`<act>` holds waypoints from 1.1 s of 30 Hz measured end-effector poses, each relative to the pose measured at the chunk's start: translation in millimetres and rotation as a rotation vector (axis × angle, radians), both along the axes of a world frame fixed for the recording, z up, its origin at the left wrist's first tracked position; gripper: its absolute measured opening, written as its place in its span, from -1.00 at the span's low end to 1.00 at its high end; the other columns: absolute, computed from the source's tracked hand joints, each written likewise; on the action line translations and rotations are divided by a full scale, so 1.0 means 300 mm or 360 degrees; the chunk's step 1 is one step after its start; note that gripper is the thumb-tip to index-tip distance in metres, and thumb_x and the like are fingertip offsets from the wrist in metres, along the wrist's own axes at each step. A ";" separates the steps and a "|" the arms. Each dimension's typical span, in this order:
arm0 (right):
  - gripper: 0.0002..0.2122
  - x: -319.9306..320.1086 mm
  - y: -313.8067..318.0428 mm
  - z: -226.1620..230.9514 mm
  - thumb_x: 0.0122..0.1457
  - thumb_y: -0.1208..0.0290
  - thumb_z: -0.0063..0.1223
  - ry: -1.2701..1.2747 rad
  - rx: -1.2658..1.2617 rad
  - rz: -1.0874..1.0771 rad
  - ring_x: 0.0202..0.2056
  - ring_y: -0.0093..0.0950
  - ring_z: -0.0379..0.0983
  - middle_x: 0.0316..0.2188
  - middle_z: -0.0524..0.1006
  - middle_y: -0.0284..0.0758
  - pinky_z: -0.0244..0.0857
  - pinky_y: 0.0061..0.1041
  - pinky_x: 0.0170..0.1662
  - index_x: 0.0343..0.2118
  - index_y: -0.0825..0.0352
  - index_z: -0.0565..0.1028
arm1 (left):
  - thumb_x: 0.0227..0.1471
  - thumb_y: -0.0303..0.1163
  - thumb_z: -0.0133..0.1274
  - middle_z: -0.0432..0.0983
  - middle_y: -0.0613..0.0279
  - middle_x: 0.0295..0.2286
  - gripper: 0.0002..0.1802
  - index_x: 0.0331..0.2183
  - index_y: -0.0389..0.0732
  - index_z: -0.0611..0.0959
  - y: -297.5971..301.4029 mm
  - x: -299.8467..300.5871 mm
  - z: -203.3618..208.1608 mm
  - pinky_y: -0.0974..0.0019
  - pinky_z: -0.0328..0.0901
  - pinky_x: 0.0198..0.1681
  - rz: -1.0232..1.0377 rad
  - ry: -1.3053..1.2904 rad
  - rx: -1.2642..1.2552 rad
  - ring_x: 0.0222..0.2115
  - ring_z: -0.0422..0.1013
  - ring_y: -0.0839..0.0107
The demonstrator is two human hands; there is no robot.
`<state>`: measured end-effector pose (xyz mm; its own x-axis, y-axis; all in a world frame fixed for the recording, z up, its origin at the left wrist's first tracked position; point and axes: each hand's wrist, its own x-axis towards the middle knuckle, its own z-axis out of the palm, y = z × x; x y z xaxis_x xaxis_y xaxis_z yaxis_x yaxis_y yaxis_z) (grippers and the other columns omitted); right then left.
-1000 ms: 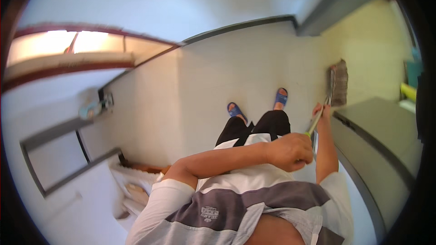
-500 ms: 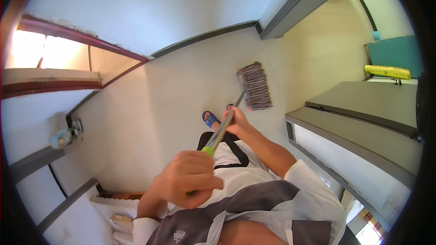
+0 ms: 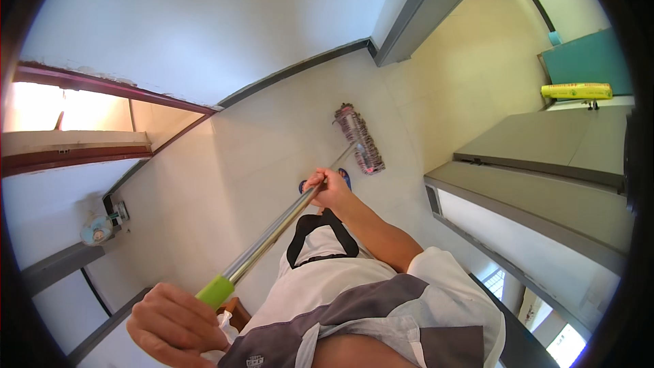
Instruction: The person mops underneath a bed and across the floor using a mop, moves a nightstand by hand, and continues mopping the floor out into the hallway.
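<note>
A mop slants across the middle, its silver pole (image 3: 276,234) running from lower left up to a flat, shaggy brown-grey mop head (image 3: 350,123) on the pale tiled floor. My left hand (image 3: 174,326) is closed around the top end of the pole, at the lower left, just past a bright green grip (image 3: 215,291). Farther down, my right hand (image 3: 328,188) wraps round the metal shaft. The mop head lies just beyond my feet in blue slippers (image 3: 345,178), which the right hand partly hides.
Grey cabinets (image 3: 524,140) flank the right side, with a long yellow box (image 3: 578,91) by a teal panel (image 3: 587,63) beyond. A white wall with dark skirting (image 3: 293,71) bounds the far side. At the left are a red-framed opening (image 3: 109,86) and a small fan (image 3: 97,230).
My left hand has swung down and left with the pole's top end, and my right hand has shifted left. The mop head has moved left and turned, showing a narrower strip.
</note>
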<state>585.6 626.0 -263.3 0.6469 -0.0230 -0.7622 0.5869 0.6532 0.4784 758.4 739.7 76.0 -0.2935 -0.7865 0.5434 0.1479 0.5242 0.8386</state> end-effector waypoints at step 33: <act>-0.94 -0.326 -0.567 -0.312 -0.04 0.56 -0.32 0.1107 -0.1024 0.0083 -0.78 -0.50 0.09 -0.78 0.13 -0.35 0.11 -0.52 -0.70 -0.60 0.30 0.14 | -0.26 -0.66 -0.26 0.38 0.23 -0.63 -0.76 -0.54 -0.38 0.53 -0.414 -0.421 -0.787 0.48 0.24 -0.50 0.0391 -0.0078 0.1564 -0.59 0.32 0.54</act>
